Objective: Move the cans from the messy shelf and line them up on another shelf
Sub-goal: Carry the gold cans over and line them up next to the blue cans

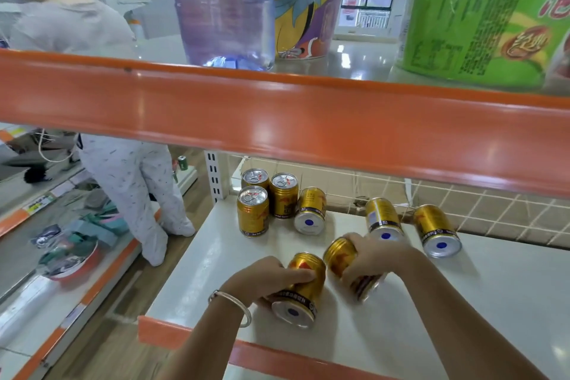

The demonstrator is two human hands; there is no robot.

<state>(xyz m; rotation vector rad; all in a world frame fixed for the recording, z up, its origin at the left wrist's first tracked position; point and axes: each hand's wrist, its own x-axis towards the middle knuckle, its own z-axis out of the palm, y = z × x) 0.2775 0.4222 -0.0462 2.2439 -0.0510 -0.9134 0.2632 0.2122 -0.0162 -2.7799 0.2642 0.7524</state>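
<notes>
left grip (pixel 265 278): clasps a gold can (pixel 303 293) across its wall, likely to lift it off the white shelf (pixel 462 302).
right grip (pixel 376 256): clasps a second gold can (pixel 339 256) likewise.
gold can axis: on its side, silver base toward me.
second gold can axis: diagonal, base near-right; blurred.
remainder: three upright cans (pixel 253 213) back left; three toppled cans (pixel 382 219), bases toward me.

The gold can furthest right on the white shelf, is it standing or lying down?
Lying down. The can rests on its side on the shelf, its silver base with a blue dot facing the camera.
</notes>
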